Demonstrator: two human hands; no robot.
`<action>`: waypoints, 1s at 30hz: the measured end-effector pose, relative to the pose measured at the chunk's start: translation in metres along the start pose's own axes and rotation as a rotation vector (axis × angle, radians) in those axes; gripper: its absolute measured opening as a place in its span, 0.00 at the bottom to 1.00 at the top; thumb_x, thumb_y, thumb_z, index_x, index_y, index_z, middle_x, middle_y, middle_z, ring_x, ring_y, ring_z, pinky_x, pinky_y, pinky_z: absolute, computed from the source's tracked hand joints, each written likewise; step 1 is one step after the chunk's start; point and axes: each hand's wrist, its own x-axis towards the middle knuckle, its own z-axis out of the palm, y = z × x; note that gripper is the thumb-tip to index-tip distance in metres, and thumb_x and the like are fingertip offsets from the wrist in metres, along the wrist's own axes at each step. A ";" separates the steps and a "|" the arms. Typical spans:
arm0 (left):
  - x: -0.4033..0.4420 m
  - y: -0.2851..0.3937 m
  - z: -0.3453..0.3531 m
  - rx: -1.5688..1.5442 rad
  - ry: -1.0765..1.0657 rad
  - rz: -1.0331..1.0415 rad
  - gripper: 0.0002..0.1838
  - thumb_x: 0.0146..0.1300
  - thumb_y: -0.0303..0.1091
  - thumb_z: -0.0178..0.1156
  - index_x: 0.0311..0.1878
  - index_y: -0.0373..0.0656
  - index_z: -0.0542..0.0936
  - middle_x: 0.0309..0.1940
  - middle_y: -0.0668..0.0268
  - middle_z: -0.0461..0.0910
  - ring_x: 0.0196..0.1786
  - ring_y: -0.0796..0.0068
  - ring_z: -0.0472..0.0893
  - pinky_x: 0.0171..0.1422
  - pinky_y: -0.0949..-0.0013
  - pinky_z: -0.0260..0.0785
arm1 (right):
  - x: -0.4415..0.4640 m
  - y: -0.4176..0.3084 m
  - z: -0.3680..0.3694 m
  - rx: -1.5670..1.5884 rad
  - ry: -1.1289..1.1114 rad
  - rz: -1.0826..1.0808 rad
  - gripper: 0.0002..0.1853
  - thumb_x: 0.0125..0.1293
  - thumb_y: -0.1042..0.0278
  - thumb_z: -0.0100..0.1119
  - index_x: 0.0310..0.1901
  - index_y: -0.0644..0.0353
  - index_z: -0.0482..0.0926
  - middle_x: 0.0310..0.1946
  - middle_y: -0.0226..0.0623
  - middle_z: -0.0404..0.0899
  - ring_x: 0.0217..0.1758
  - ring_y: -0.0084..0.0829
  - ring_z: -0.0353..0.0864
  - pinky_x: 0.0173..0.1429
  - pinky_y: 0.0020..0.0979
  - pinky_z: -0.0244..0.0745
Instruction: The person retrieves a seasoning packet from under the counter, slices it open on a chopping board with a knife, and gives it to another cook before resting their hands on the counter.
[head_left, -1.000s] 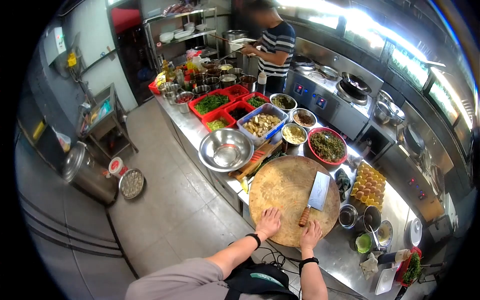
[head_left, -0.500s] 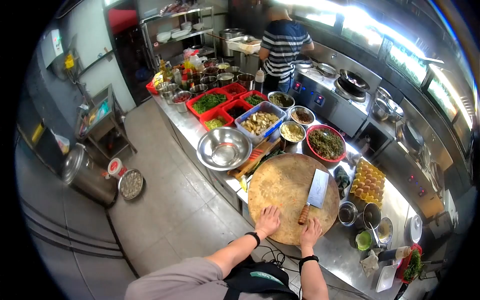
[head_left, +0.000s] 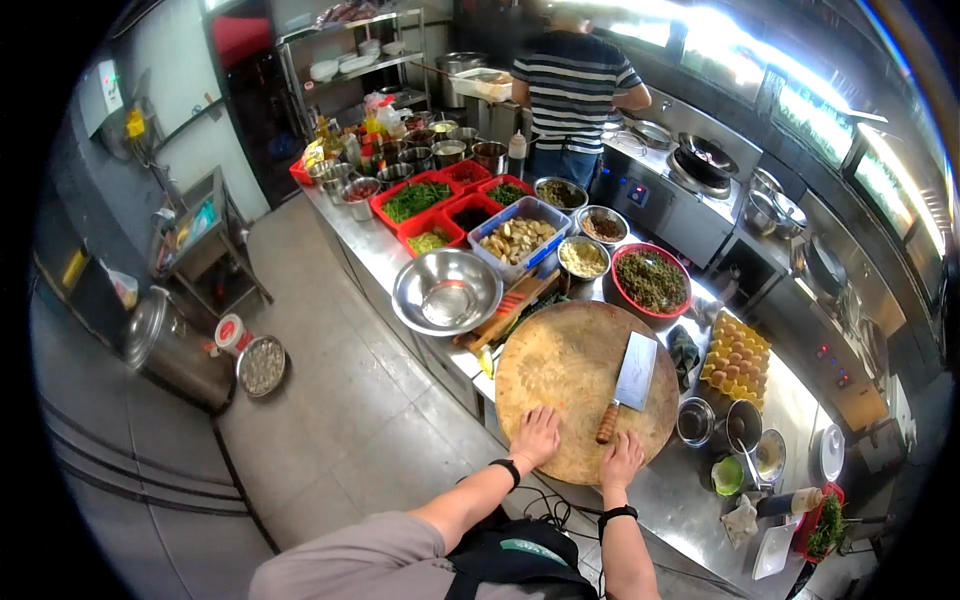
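Observation:
A large round wooden chopping board (head_left: pixel 555 370) lies on the steel counter in front of me. On its right half rests a cleaver (head_left: pixel 636 370), blade pointing away and wooden handle towards me. My left hand (head_left: pixel 537 436) lies flat on the near left part of the board, fingers stretched out. Just below the cleaver's handle, my right hand (head_left: pixel 622 459) rests on the board's near edge with its fingers extended. Neither hand holds anything. To the board's upper left stands a wide steel bowl (head_left: pixel 447 292).
Beyond the board are a red basin (head_left: pixel 652 281) of chopped greens and a blue-rimmed tub (head_left: pixel 518 240). An egg tray (head_left: pixel 735 362) and small pots (head_left: pixel 695 422) stand to the right. Another person (head_left: pixel 572 95) stands at the stove (head_left: pixel 640 195), back turned.
The other person has stepped back from the stove, closer to the counter. My hands stay on the board and the cleaver has not moved.

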 end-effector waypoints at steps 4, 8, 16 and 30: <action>0.000 -0.001 0.003 0.007 0.014 0.008 0.21 0.66 0.37 0.57 0.60 0.39 0.76 0.63 0.54 0.73 0.70 0.55 0.69 0.76 0.51 0.54 | 0.000 -0.001 -0.001 0.012 0.009 -0.014 0.21 0.63 0.70 0.61 0.60 0.57 0.78 0.69 0.44 0.72 0.75 0.48 0.67 0.76 0.52 0.61; 0.000 -0.002 0.003 0.017 0.025 0.019 0.21 0.65 0.37 0.58 0.59 0.39 0.76 0.63 0.54 0.73 0.70 0.55 0.69 0.76 0.51 0.55 | 0.000 -0.001 0.000 0.010 0.015 -0.014 0.21 0.63 0.70 0.61 0.59 0.58 0.78 0.69 0.44 0.72 0.75 0.48 0.68 0.76 0.52 0.61; 0.000 0.000 0.000 0.017 0.048 0.021 0.21 0.65 0.37 0.58 0.59 0.40 0.76 0.63 0.54 0.74 0.70 0.56 0.70 0.76 0.51 0.55 | 0.001 0.001 0.002 0.000 0.024 -0.022 0.21 0.62 0.70 0.61 0.59 0.57 0.78 0.69 0.44 0.73 0.75 0.48 0.68 0.75 0.51 0.61; 0.001 0.002 -0.001 -0.003 0.049 0.007 0.20 0.66 0.36 0.56 0.58 0.39 0.76 0.60 0.56 0.74 0.68 0.56 0.70 0.75 0.52 0.58 | -0.001 0.000 0.000 0.030 0.044 -0.017 0.20 0.63 0.72 0.62 0.58 0.56 0.79 0.69 0.41 0.73 0.74 0.47 0.69 0.75 0.49 0.61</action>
